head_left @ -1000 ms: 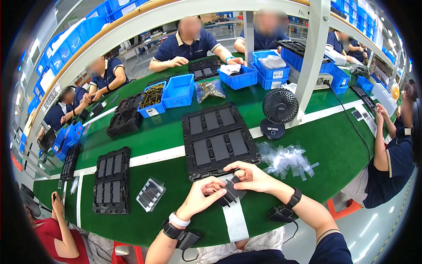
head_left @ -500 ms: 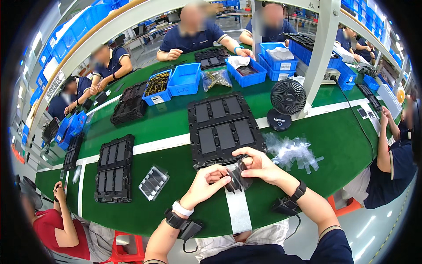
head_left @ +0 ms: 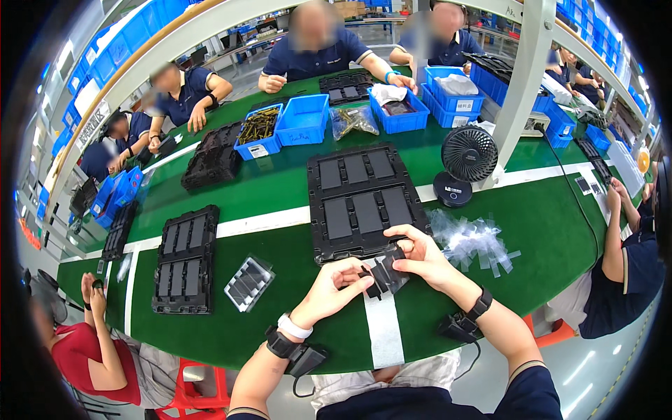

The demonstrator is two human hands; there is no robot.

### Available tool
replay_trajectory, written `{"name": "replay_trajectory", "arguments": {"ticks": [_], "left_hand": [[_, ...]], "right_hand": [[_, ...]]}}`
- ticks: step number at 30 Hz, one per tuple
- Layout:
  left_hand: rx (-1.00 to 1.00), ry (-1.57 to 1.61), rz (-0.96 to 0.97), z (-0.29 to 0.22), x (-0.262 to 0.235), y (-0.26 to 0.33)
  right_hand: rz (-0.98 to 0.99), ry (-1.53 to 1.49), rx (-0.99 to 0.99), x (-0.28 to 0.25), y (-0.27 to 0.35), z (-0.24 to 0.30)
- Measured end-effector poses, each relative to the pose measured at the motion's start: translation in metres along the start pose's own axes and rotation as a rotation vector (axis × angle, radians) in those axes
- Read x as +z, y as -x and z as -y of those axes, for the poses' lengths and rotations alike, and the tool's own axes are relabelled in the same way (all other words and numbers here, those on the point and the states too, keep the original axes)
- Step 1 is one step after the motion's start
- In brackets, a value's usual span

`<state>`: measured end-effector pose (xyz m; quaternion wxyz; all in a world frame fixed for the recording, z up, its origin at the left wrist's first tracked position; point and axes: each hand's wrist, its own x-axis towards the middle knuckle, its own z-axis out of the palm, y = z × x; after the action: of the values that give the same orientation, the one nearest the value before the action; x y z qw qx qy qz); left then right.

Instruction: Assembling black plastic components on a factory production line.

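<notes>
Between my two hands is a thin, dark, glossy strip-like sheet (head_left: 386, 273), held above a white strip of cloth or paper (head_left: 384, 336). My left hand (head_left: 334, 290) pinches its left end between thumb and fingers. At its right end, my right hand (head_left: 423, 262) grips it with thumb and fingertips. Just beyond the hands lies a large black tray (head_left: 365, 178) with flat grey rectangular pieces in its pockets. Left of my left hand, a small clear pack (head_left: 249, 283) of dark and white strips rests on the green table.
Clear film pieces (head_left: 476, 241) lie piled right of my hands, near a black desk fan (head_left: 469, 157). Another black tray (head_left: 185, 259) sits left. Blue bins (head_left: 302, 120) and a bag of brass-coloured parts (head_left: 352, 122) stand farther back. A white post (head_left: 528, 91) rises at right.
The dark sheet looks more spread out between my fingers, its right part turned more toward view. The whole view has shifted slightly. At far left, a co-worker's arms have moved.
</notes>
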<state>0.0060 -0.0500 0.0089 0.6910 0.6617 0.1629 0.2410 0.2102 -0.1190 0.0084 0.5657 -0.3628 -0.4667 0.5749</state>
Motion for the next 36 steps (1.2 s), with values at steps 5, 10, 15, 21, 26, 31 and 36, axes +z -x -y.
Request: {"name": "replay_trajectory", "arguments": {"ticks": [5,10,15,21,26,31,36], "left_hand": [[0.013,-0.025,0.005,-0.001,0.004,-0.002],[0.021,-0.034,0.037,0.002,0.003,-0.002],[0.007,-0.026,0.031,0.008,0.001,0.0],[0.015,-0.05,0.041,0.004,0.003,-0.002],[-0.011,-0.045,0.007,0.008,-0.001,-0.003],[-0.025,-0.089,-0.017,0.01,-0.002,-0.004],[-0.066,-0.016,-0.11,0.007,-0.001,-0.001]], "right_hand": [[0.014,0.03,0.006,-0.003,-0.001,-0.005],[0.028,0.076,0.039,0.0,0.001,-0.002],[0.004,0.119,0.079,0.006,0.001,0.0],[0.021,0.135,0.064,0.001,0.001,-0.002],[0.053,-0.017,0.02,-0.003,0.0,-0.004],[0.007,-0.046,-0.006,-0.001,0.001,-0.003],[-0.049,-0.072,-0.035,-0.002,0.002,0.0]]}}
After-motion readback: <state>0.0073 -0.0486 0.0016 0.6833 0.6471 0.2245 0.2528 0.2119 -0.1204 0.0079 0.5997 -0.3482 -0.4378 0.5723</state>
